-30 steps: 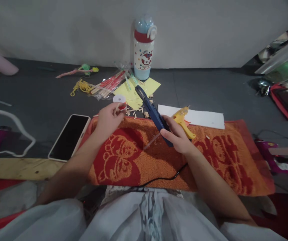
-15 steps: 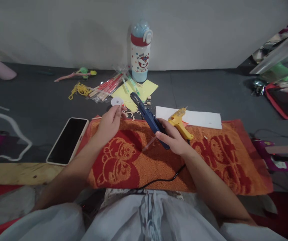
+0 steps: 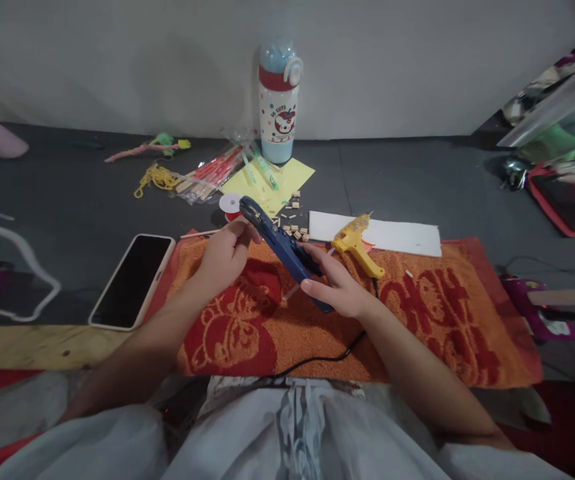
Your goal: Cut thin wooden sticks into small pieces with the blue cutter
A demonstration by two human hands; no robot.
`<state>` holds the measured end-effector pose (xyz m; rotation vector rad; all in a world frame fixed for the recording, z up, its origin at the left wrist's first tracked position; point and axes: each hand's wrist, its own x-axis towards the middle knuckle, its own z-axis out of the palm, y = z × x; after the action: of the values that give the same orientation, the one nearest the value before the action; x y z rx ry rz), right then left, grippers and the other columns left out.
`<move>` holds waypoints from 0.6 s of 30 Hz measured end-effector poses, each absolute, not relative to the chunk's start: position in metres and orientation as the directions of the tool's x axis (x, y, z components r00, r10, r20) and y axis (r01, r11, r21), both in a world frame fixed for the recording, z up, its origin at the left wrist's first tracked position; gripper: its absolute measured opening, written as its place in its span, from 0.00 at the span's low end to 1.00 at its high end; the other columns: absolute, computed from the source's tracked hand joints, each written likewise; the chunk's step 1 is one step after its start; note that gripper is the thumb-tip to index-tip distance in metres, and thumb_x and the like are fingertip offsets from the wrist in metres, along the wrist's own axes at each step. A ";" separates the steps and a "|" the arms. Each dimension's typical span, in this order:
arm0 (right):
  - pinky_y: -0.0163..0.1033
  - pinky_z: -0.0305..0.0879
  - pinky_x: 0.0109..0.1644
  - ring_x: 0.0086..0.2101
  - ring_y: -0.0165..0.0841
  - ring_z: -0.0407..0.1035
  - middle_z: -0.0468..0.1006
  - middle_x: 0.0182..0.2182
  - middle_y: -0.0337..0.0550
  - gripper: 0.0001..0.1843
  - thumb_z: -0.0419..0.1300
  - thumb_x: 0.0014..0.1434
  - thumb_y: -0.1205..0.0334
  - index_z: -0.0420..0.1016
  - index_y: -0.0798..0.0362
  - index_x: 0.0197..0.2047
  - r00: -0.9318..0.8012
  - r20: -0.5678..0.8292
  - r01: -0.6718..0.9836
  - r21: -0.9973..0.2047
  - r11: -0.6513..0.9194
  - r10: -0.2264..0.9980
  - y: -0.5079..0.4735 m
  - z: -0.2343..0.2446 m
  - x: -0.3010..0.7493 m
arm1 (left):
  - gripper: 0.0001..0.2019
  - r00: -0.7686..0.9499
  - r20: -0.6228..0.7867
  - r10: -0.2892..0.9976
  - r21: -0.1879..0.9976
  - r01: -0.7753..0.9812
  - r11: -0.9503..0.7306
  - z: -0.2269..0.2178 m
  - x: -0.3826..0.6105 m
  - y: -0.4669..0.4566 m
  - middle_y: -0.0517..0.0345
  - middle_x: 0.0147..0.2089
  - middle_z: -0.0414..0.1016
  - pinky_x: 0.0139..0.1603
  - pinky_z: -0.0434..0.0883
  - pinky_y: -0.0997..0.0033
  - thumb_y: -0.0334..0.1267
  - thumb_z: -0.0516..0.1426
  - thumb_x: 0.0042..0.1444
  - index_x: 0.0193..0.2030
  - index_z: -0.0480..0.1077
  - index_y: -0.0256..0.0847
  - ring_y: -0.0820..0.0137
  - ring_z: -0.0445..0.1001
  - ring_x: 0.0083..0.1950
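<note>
My right hand [image 3: 335,283] grips a dark blue glue gun [image 3: 280,243] with its nozzle aimed up and left; a black cord [image 3: 317,357] runs from it toward my lap. My left hand [image 3: 225,253] is closed in a pinch right by the nozzle, holding a small thing I cannot make out. Both hands hover over an orange and red towel [image 3: 442,320]. A thin wooden stick [image 3: 200,234] lies just left of my left hand, and a red and white spool [image 3: 230,205] sits behind it.
A yellow glue gun [image 3: 355,241] rests on the towel beside a white card [image 3: 397,235]. A phone [image 3: 132,280] lies at the left. Behind are yellow paper [image 3: 275,180] with small wood bits, packets of sticks [image 3: 212,173], and a bottle [image 3: 277,100] by the wall.
The blue glue gun has swung down and left toward my left hand. My left hand has drawn back from the spool to meet the nozzle over the towel.
</note>
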<state>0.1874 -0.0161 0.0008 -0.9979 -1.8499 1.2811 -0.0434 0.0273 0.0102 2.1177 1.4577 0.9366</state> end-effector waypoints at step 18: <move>0.52 0.59 0.59 0.55 0.46 0.63 0.68 0.56 0.55 0.31 0.51 0.63 0.46 0.56 0.56 0.63 -0.516 0.096 0.305 -0.908 0.288 0.851 -0.013 0.000 0.187 | 0.17 0.208 0.294 0.933 0.672 0.648 -0.357 0.014 -0.044 0.027 0.57 0.34 0.75 0.42 0.67 0.70 0.26 0.46 0.47 0.39 0.72 0.40 0.68 0.71 0.37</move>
<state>0.1871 -0.0133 0.0005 -1.0311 -1.9728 1.2009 -0.0440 0.0269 0.0144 2.0857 1.4692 0.9540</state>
